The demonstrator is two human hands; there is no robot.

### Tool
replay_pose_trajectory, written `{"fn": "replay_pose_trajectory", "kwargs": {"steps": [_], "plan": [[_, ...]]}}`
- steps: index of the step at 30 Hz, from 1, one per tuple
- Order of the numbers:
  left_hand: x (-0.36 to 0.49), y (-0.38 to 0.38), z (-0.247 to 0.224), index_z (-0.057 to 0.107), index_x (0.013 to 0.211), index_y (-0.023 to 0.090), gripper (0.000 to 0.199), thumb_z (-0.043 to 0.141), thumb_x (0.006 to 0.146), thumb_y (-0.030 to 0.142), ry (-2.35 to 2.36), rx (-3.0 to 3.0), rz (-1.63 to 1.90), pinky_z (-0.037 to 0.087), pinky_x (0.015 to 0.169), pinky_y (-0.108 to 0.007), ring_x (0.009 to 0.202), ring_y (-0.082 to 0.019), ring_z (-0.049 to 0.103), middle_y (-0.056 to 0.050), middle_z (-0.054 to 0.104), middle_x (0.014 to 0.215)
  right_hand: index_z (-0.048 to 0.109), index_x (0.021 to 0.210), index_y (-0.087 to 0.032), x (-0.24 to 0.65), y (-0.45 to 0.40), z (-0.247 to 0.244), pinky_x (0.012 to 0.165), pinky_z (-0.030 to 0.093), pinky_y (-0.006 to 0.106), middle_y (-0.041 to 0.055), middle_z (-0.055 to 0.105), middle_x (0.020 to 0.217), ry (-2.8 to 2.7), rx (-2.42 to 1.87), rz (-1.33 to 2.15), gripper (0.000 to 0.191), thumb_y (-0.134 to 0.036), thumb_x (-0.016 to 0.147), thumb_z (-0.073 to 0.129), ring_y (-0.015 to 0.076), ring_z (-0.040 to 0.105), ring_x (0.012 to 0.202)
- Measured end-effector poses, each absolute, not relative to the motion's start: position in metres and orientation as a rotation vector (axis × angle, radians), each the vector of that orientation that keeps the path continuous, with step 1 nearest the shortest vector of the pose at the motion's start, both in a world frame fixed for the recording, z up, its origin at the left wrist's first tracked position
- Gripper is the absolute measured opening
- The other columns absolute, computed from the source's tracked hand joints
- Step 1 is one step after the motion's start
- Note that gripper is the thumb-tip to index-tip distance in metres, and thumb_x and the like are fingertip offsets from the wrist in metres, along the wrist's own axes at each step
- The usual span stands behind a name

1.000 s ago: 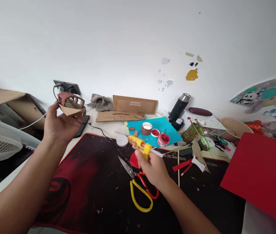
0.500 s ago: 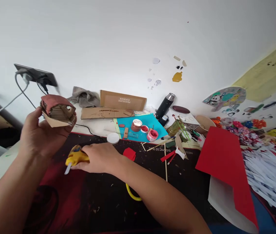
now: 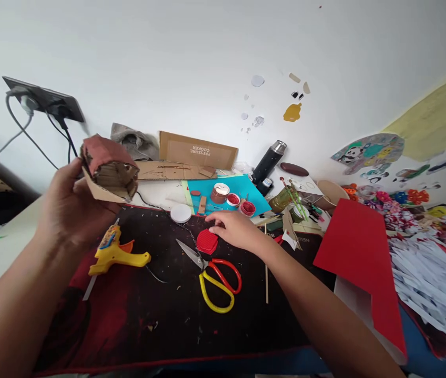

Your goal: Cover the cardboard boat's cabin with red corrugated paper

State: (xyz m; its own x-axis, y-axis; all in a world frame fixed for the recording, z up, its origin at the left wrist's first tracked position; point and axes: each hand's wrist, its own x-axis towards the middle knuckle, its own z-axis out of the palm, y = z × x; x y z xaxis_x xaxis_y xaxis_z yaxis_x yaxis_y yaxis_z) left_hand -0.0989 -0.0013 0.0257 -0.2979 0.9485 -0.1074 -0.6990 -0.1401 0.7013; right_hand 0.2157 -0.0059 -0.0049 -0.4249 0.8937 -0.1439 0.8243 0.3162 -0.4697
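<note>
Brick red tops the brown of a cardboard model [image 3: 108, 152], while a glue gun [image 3: 114, 254] shows yellow and orange. Scissors [image 3: 204, 266] pair one yellow handle with one red. A small red piece [image 3: 207, 241] appears finely ribbed, a paper sheet [image 3: 242, 184] turquoise, a large card [image 3: 354, 252] plain red, and the mat [image 3: 175, 325] black splashed with dark red.

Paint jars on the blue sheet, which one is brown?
The leftmost paint jar, brown-sided with a white top; the middle jar and right jar show red inside.
</note>
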Motion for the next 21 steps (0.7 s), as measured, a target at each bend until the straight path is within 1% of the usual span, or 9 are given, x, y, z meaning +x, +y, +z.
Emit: {"fn": "replay_pose_trajectory", "kwargs": {"steps": [2,4,7,9,11,13,16,18,21], "plan": [[-0.091,-0.001,0.024,0.072,0.104,0.016,0.019,0.068,0.099,0.033,0.777,0.375,1.666,0.068,0.083,-0.028,0.085,-0.019,0.077,-0.006,0.083,0.089,0.08,0.135,-0.025,0.218,-0.012,-0.012,0.077,0.047,0.03,0.0046,0.082,0.105,-2.484,-1.55,0.766,0.034,-0.017,0.102,0.078,0.0213,0.075,0.094],[-0.082,0.0,0.024,0.072,0.103,0.015,0.019,0.064,0.102,0.032,0.772,0.335,1.633,0.068,0.076,-0.027,0.081,-0.02,0.078,-0.007,0.083,0.087,0.078,0.139,-0.025,0.216,-0.016,-0.017,0.081,0.047,0.03,0.0057,0.08,0.11,-2.534,-1.499,0.772,0.039,-0.014,0.102,0.077,0.0219,0.074,0.099],[-0.072,0.002,0.025,0.073,0.107,0.014,0.021,0.059,0.106,0.03,0.773,0.359,1.587,0.068,0.073,-0.026,0.077,-0.019,0.079,-0.007,0.085,0.089,0.076,0.141,-0.026,0.211,-0.017,-0.02,0.083,0.047,0.032,0.0072,0.078,0.115,-2.586,-1.465,0.768,0.04,-0.015,0.102,0.075,0.0232,0.073,0.1],[-0.067,0.003,0.025,0.073,0.112,0.012,0.024,0.058,0.107,0.03,0.773,0.391,1.524,0.068,0.073,-0.027,0.078,-0.02,0.08,-0.008,0.086,0.092,0.078,0.134,-0.024,0.211,-0.015,-0.02,0.081,0.045,0.032,0.0075,0.077,0.114,-2.585,-1.462,0.773,0.034,-0.016,0.101,0.078,0.0241,0.072,0.099],[-0.064,0.004,0.024,0.074,0.114,0.011,0.028,0.056,0.108,0.031,0.787,0.41,1.469,0.069,0.071,-0.029,0.079,-0.022,0.081,-0.01,0.086,0.094,0.08,0.12,-0.022,0.212,-0.012,-0.02,0.078,0.042,0.031,0.0065,0.076,0.108,-2.563,-1.456,0.78,0.025,-0.014,0.097,0.081,0.0238,0.07,0.097],[-0.062,0.006,0.022,0.075,0.114,0.01,0.032,0.051,0.109,0.031,0.792,0.422,1.428,0.069,0.068,-0.03,0.078,-0.022,0.081,-0.011,0.086,0.093,0.078,0.107,-0.022,0.214,-0.011,-0.021,0.075,0.039,0.03,0.0039,0.075,0.101,-2.525,-1.451,0.788,0.018,-0.013,0.093,0.084,0.0214,0.067,0.091],[-0.058,0.01,0.017,0.075,0.114,0.011,0.034,0.047,0.111,0.029,0.766,0.441,1.396,0.068,0.066,-0.032,0.074,-0.022,0.079,-0.009,0.086,0.093,0.071,0.092,-0.021,0.217,-0.012,-0.026,0.07,0.036,0.028,-0.0007,0.07,0.088,-2.428,-1.454,0.804,0.017,-0.012,0.092,0.085,0.0169,0.061,0.08],[-0.055,0.013,0.014,0.076,0.115,0.011,0.033,0.049,0.111,0.029,0.744,0.443,1.384,0.067,0.064,-0.031,0.074,-0.023,0.079,-0.01,0.086,0.095,0.067,0.09,-0.021,0.217,-0.013,-0.029,0.066,0.036,0.027,-0.0036,0.066,0.079,-2.339,-1.468,0.815,0.017,-0.015,0.095,0.082,0.0148,0.058,0.072],[-0.049,0.015,0.012,0.076,0.117,0.012,0.028,0.054,0.109,0.028,0.737,0.449,1.365,0.067,0.064,-0.031,0.076,-0.023,0.081,-0.01,0.086,0.097,0.063,0.091,-0.023,0.215,-0.012,-0.029,0.063,0.039,0.026,-0.0055,0.062,0.074,-2.106,-1.439,0.851,0.017,-0.027,0.101,0.076,0.0139,0.057,0.066]]}}
